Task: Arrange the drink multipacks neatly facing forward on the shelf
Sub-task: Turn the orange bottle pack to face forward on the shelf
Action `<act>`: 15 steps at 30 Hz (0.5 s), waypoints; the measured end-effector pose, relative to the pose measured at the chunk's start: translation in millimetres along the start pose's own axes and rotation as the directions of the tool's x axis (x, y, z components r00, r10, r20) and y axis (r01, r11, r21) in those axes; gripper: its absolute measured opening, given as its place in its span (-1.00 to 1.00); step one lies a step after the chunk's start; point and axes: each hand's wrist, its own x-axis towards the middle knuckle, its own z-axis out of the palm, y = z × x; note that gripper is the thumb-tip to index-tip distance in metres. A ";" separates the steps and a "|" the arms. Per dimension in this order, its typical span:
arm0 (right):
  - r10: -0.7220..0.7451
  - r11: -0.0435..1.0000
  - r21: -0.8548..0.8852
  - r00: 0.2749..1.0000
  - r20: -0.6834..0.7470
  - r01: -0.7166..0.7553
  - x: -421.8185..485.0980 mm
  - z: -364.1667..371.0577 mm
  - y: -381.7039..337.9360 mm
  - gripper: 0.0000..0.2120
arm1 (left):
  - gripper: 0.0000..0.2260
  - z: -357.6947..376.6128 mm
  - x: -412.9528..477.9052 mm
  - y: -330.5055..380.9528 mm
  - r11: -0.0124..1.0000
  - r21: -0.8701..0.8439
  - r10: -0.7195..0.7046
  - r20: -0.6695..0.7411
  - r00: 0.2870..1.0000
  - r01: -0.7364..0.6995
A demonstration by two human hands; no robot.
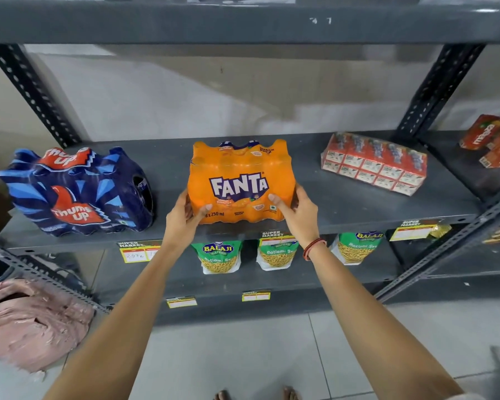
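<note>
Orange Fanta pack stands in the middle of the grey shelf, near the front edge, its logo facing me. My left hand and right hand are closed around its lower corners, one on each side. I judge this pack is almost done. To the left, the blue Thums Up pack sits a little turned. Far right, the red juice carton pack lies angled, so both remain.

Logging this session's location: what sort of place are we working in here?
Most likely a small grocery shop: grey slotted-steel shelf with yellow "Super Market" price tags, the Fanta multipack facing out, and Balaji snack bags below.
</note>
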 end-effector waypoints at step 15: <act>-0.018 1.000 -0.001 1.000 -0.019 0.018 -7.9 1.3 1.4 -0.43 | -0.43 1.2 -5.7 -2.2 1.000 0.008 -0.001 -0.018 1.000 0.001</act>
